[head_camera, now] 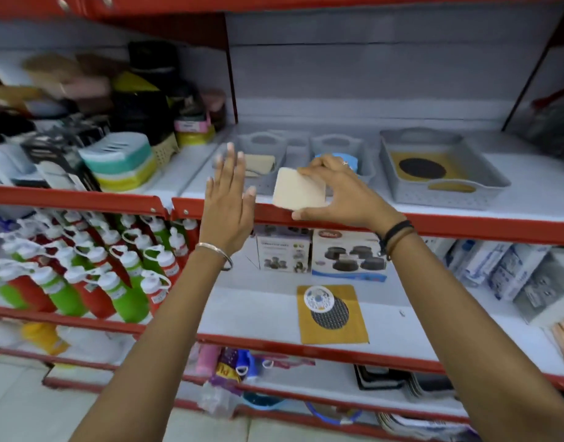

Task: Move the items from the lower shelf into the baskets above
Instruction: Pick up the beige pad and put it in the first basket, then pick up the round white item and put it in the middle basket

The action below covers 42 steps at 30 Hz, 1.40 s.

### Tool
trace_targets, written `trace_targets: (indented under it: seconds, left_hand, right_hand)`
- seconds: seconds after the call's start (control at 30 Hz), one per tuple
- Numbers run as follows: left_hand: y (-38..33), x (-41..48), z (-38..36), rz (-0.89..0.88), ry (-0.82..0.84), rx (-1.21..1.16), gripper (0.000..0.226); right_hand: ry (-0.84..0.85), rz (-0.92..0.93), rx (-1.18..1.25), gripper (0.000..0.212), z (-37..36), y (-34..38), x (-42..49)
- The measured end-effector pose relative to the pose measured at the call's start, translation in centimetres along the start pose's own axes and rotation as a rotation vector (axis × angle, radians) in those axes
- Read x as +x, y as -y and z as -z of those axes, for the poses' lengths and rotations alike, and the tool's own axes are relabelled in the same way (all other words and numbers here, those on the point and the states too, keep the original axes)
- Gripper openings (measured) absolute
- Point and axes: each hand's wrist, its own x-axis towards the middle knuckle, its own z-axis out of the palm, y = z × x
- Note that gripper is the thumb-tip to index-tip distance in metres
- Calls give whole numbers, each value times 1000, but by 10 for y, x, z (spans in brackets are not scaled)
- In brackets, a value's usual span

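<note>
My right hand (341,193) grips a cream square pad (298,189) by its edges, held at the front lip of the upper shelf, in front of the left grey basket (261,148). That basket holds a beige flat item (260,164). My left hand (228,199) is raised flat beside the pad, fingers spread, holding nothing. A middle grey basket (336,145) holds something blue (352,159). The wide grey basket (440,189) at right holds a yellow card with a dark disc. On the lower shelf lies another yellow card (333,317) with a mesh disc and a white round label.
Two product boxes (347,253) stand at the back of the lower shelf, white cartons (497,269) to the right. Red and green bottles (92,272) fill the left bay; stacked soap dishes (121,161) sit above them. Red shelf edges (465,228) run across.
</note>
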Motion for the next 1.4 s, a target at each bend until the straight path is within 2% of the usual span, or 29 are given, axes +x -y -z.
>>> trace_targets:
  seconds: [0.13, 0.33, 0.43, 0.53, 0.63, 0.73, 0.8, 0.9, 0.97, 1.07, 1.17, 1.3, 1.4]
  left_hand:
    - [30, 55, 9, -7, 15, 31, 50]
    - [58, 116, 8, 53, 112, 55, 30]
    - [71, 133, 2, 2, 245, 85, 30]
    - [82, 141, -5, 13, 428, 171, 32]
    - [89, 146, -8, -5, 467, 164, 34]
    - [91, 146, -8, -22, 501, 153, 34]
    - [92, 143, -8, -39, 455, 124, 32]
    - [86, 129, -6, -120, 140, -3, 33]
    - [67, 106, -3, -161, -54, -173, 32]
    - [33, 46, -15, -312, -173, -348, 32]
    - [18, -17, -45, -425, -87, -306, 33]
    - [24, -65, -98, -313, 186, -288, 39]
    - [39, -96, -138, -246, 420, -236, 49]
  right_hand:
    - [-76, 13, -32, 87, -7, 2, 76]
    - [38, -106, -86, 69, -33, -6, 164]
    - [105, -132, -84, 59, -52, -15, 180]
    - [183, -168, -53, 38, -67, -24, 188]
    - [166, -181, -64, 27, -68, -29, 189]
    - [153, -184, -86, 25, -64, -27, 187]
    - [95, -187, -126, 28, -59, -24, 181]
    - [-158, -135, -59, 33, -44, -10, 157]
    - [-338, -26, -3, 31, -35, 3, 124]
    - [-473, 98, 5, 25, -36, 9, 61]
    - [-480, 64, 56, 18, -51, -3, 1]
    - [-367, -139, 144, 14, -88, -38, -58]
    - [-236, -366, 169, 22, -129, -73, -85]
